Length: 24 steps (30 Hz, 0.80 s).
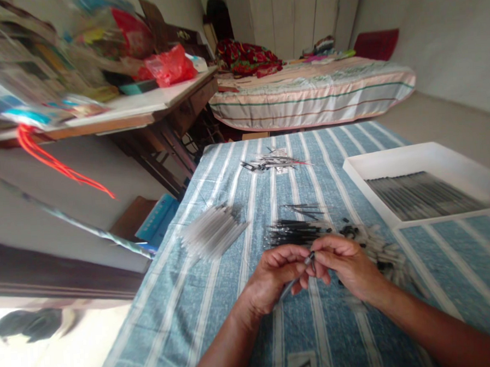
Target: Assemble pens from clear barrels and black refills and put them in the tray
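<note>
While the left hand (270, 275) pinches a thin gray pen (290, 286), the right hand (348, 263) has its fingertips closed at the pen's dark far end. The pen is at the near side, by the black sticks (295, 233). It looks light, stiff and smooth, so hold its long body gently; it could slip.

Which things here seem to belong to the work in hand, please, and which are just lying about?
Likely in use:
grey tube, held by left hand and right hand
pale tubes
black rods
small parts
white box

Just lying about:
red bag
red cord
red blanket
</note>
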Tool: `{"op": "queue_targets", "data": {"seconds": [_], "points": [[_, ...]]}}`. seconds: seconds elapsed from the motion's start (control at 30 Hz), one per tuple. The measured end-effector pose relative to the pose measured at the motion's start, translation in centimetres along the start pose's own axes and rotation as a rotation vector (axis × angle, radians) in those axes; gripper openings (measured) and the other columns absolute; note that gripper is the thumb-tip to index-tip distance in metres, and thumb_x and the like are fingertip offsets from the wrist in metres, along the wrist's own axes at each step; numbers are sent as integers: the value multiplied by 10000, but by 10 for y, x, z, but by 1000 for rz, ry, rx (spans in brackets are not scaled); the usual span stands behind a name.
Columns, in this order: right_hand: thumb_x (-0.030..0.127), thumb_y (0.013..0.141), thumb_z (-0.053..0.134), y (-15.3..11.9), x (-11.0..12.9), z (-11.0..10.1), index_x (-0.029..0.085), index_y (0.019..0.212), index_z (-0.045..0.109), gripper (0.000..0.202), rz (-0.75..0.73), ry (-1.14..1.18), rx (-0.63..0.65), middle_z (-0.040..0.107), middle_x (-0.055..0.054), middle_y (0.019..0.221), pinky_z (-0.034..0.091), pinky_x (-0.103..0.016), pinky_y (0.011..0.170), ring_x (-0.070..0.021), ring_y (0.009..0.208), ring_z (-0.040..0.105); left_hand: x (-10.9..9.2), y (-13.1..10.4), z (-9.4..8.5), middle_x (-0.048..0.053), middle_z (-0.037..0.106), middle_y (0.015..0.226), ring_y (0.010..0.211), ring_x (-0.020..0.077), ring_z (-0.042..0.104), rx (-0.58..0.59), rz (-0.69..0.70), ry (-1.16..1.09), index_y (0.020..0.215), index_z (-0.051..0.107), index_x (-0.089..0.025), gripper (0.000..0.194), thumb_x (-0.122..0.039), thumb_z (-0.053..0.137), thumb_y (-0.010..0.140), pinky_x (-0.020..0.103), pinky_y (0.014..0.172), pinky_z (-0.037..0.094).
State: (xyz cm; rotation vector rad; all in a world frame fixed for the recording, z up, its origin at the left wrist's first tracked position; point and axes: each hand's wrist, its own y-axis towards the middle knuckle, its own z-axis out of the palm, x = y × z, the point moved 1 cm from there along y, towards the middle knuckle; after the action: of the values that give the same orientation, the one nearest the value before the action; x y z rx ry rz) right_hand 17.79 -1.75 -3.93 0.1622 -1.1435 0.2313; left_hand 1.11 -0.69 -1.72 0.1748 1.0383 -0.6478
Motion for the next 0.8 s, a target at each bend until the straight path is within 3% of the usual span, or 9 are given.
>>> {"op": "queue_targets", "data": {"seconds": [0.2, 0.53, 0.8], "points": [[330, 821, 654, -2, 0, 3, 180, 859, 637, 155, 9, -16, -3, 633, 28, 544, 424, -160, 404, -73, 427, 539, 0, 0, 1, 61, 675, 734, 535, 104, 580, -16, -17, -17, 900, 694, -122, 160, -195, 689, 758, 175, 423, 364], [242, 857, 549, -3, 19, -9, 179, 854, 570, 66, -158, -559, 133, 639, 10, 610, 429, -180, 482, -85, 495, 539, 0, 1, 2, 45, 683, 720, 522, 98, 597, -35, -80, 65, 862, 673, -116, 156, -172, 713, 723, 164, 415, 383], [201, 838, 562, 0, 23, -12, 171, 793, 618, 78, -280, -775, 191, 618, 17, 602, 401, -181, 500, -82, 499, 523, -2, 0, 2, 40, 686, 695, 502, 92, 594, -60, -122, 145, 826, 656, -111, 174, -182, 733, 687, 166, 413, 397]]}}
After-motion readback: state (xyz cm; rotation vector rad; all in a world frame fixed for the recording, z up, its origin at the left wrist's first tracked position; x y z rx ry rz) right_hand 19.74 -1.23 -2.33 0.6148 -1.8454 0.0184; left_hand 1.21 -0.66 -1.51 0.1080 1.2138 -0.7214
